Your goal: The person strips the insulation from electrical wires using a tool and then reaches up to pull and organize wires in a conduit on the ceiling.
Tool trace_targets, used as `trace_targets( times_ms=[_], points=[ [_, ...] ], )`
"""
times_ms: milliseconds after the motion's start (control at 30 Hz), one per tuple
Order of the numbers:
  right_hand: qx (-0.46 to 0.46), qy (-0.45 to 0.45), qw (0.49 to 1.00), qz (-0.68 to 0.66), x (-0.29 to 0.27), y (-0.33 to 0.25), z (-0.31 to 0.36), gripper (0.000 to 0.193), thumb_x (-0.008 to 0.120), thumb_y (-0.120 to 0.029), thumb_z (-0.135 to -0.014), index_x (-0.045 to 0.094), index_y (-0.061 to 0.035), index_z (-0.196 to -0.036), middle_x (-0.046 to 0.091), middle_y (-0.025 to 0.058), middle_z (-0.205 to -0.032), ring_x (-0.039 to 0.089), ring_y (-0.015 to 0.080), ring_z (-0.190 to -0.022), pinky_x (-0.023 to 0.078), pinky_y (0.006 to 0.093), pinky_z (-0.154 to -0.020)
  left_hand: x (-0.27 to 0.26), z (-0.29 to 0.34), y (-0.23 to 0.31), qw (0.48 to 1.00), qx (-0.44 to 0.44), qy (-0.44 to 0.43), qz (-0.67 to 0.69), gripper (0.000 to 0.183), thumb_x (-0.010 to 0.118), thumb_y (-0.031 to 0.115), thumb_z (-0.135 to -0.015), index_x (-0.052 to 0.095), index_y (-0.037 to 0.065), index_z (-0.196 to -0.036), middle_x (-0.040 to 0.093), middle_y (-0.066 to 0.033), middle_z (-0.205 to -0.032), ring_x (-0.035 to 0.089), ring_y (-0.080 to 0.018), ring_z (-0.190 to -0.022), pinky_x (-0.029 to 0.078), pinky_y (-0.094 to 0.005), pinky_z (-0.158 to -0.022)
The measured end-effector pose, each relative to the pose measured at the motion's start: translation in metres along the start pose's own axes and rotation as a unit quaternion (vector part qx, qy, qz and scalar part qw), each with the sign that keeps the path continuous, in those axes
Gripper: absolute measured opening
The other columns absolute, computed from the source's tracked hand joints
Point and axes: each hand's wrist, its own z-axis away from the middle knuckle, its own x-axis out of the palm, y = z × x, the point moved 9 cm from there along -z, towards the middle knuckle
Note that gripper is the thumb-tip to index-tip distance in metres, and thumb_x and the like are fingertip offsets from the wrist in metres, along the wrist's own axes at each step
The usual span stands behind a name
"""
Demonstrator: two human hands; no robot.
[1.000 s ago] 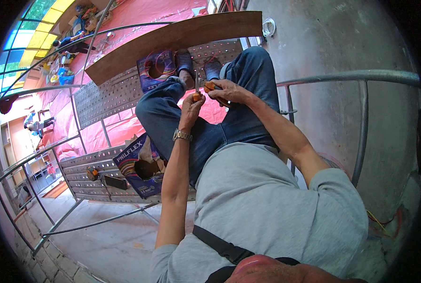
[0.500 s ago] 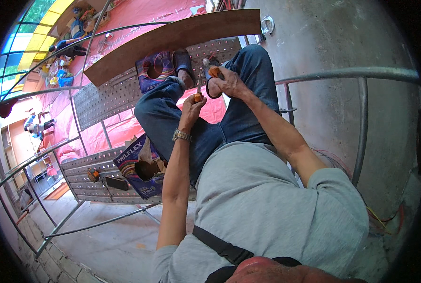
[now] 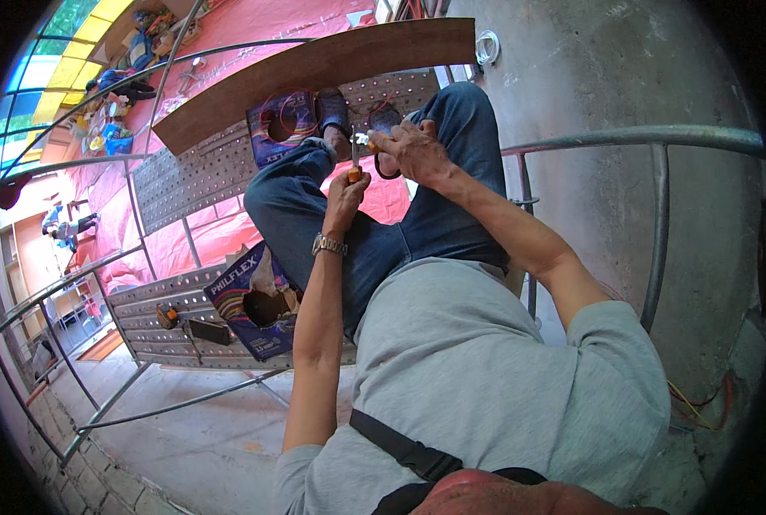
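Orange-handled tool (image 3: 354, 174) in left hand (image 3: 343, 202), fingers wrapped round the handle, straight metal shaft (image 3: 354, 150) pointing away from worker (image 3: 486, 343), between the knees. Right hand (image 3: 420, 154) clamped on orange-handled pliers (image 3: 374, 147), metal head right by shaft; can't tell if touching. 2 purple cardboard boxes (image 3: 233, 296) on perforated metal planks (image 3: 181, 184).
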Motion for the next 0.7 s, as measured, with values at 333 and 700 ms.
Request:
trace_targets(
  times_ms=[333, 700],
  points=[
    [-0.037, 0.019, 0.999, -0.004, -0.001, -0.003, 0.002, 0.045, 0.060, -0.017, -0.094, 0.058, -0.0243, -0.138, 0.066, 0.0017, -0.102, 0.060, 0.0195, -0.102, 0.035, 0.0450, -0.085, -0.004, -0.006, -0.012, 1.000, 0.024, 0.014, -0.010, 0.015, 0.067, 0.020, -0.095, 0.062, 0.008, -0.087, 0.047, 0.0072, -0.067, 0.042, -0.0042, -0.058, 0.033, -0.0232, -0.053],
    [0.014, 0.009, 0.999, 0.028, 0.003, 0.003, -0.004, 0.043, 0.057, -0.021, -0.095, 0.056, -0.0240, -0.138, 0.066, 0.0014, -0.107, 0.061, 0.0194, -0.106, 0.037, 0.0442, -0.087, -0.006, -0.005, -0.011, 0.999, -0.012, 0.016, -0.042, 0.023, 0.070, 0.022, -0.092, 0.060, 0.002, -0.087, 0.055, 0.0028, -0.079, 0.050, -0.0099, -0.072, 0.042, -0.0285, -0.067]
  ],
)
